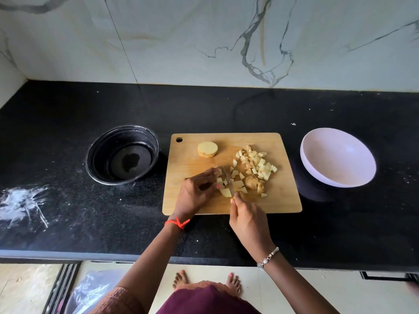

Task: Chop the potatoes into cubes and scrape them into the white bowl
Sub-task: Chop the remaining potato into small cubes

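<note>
Few pale potato strips (219, 179), firm but likely slick, sit pinched under the left hand (199, 189), its fingers curled on top, at nine o'clock of the slim steel knife (227, 177) the right hand (248, 219) grips.

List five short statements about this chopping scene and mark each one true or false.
1. The white bowl holds potato cubes. False: it is empty; the cubes lie on the cutting board.
2. The right hand grips the knife. True.
3. A round stack of potato slices lies on the board's far left part. True.
4. The black bowl stands right of the board. False: it stands left of it.
5. The left hand hangs idle off the board. False: it holds potato pieces on the board, beside the blade.
</note>
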